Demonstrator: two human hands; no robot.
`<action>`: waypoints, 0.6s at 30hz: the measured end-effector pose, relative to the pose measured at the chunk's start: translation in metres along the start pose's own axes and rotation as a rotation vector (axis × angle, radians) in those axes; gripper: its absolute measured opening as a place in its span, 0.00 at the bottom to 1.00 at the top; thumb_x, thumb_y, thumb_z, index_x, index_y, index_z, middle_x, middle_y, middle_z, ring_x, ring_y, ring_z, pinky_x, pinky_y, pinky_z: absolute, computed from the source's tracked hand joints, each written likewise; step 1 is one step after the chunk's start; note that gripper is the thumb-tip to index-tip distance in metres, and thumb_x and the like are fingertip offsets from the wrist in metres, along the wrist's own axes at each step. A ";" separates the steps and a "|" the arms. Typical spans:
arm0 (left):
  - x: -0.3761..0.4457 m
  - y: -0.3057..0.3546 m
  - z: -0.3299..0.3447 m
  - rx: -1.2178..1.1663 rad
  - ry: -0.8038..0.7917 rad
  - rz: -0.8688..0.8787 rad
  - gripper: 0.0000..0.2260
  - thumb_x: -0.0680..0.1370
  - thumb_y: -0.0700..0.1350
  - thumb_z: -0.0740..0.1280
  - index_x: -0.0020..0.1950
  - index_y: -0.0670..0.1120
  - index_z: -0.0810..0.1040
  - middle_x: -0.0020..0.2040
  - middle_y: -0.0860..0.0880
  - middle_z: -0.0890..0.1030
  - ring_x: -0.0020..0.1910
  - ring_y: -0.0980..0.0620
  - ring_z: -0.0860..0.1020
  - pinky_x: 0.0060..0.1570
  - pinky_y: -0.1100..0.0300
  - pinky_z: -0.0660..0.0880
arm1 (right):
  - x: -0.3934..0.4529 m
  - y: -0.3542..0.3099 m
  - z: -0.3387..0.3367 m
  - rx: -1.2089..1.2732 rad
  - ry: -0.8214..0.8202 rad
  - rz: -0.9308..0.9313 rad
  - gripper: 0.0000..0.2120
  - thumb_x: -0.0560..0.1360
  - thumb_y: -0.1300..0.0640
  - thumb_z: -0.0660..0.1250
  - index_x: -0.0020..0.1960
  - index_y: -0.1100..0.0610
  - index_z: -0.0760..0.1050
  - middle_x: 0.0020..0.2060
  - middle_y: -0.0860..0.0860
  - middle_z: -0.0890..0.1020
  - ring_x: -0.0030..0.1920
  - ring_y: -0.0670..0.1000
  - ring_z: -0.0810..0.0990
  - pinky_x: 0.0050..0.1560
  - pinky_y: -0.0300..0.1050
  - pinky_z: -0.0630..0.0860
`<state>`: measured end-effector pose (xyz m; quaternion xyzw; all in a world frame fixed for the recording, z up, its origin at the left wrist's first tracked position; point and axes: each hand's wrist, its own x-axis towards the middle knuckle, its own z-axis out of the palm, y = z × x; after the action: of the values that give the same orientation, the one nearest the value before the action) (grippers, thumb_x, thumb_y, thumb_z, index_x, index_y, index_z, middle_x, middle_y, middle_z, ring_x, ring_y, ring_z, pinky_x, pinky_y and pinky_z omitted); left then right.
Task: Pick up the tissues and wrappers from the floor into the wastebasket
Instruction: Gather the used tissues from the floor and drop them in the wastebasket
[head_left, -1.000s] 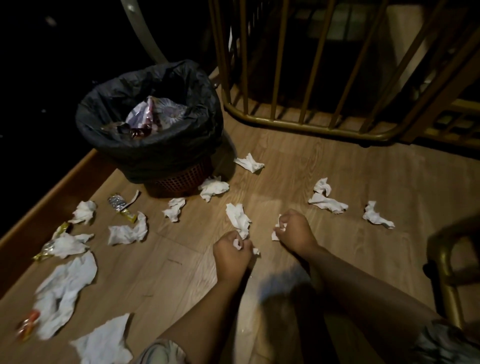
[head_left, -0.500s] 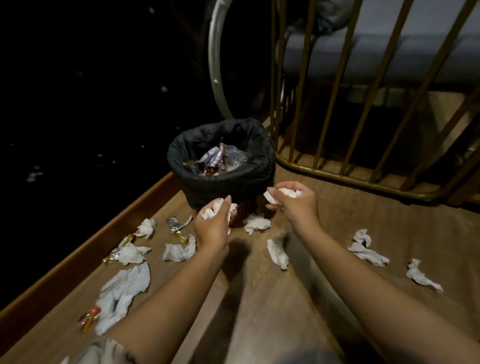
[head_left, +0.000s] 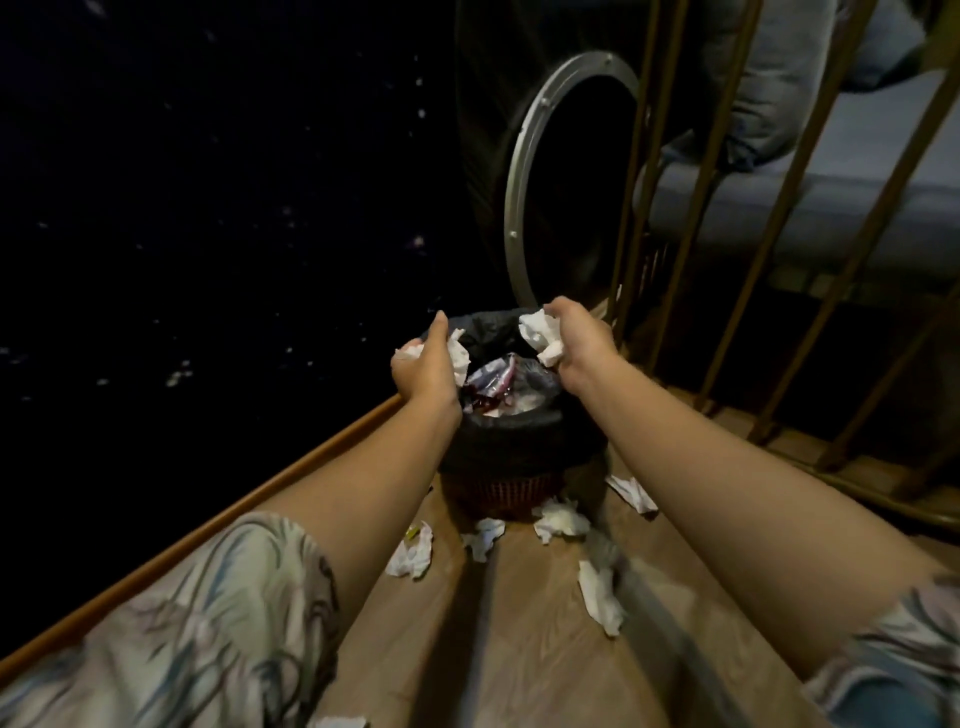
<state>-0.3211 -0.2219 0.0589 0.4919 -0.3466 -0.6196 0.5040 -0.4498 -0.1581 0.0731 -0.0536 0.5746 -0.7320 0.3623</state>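
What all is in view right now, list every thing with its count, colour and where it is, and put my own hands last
wastebasket: one, reddish-brown, black liner, centre floor, litter inside
tissues on floor: five, white, around the basket's base
held tissues: two wads, white, above the basket
floor: one, wood
railing: one, brass-coloured bars, right
metal ring: one, silver, behind the basket
bedding: grey-blue, behind the railing
sleeves: two, pale patterned, bottom corners
left hand: holds one wad
right hand: fingers grip the other
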 end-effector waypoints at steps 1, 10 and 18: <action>0.004 -0.001 0.002 -0.006 -0.003 0.009 0.15 0.72 0.51 0.74 0.51 0.42 0.78 0.48 0.46 0.82 0.46 0.49 0.81 0.52 0.55 0.79 | 0.005 0.001 0.003 0.000 -0.004 -0.015 0.29 0.61 0.50 0.73 0.60 0.58 0.75 0.51 0.57 0.83 0.48 0.58 0.84 0.52 0.58 0.81; 0.012 -0.012 0.008 0.212 -0.248 0.005 0.42 0.68 0.62 0.75 0.75 0.46 0.64 0.71 0.48 0.71 0.68 0.48 0.71 0.69 0.49 0.69 | 0.013 0.021 -0.010 -0.492 -0.184 -0.227 0.32 0.75 0.40 0.67 0.73 0.53 0.66 0.68 0.51 0.72 0.68 0.52 0.70 0.65 0.46 0.68; 0.009 -0.008 -0.030 0.410 -0.316 0.267 0.28 0.77 0.53 0.69 0.73 0.43 0.68 0.70 0.46 0.73 0.68 0.50 0.71 0.68 0.54 0.70 | -0.001 0.035 -0.039 -0.627 0.055 -0.756 0.09 0.77 0.63 0.63 0.55 0.57 0.78 0.48 0.50 0.81 0.50 0.48 0.79 0.51 0.42 0.77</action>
<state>-0.2948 -0.2261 0.0410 0.4312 -0.6004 -0.5337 0.4107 -0.4521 -0.1286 0.0293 -0.3455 0.7168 -0.6052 0.0225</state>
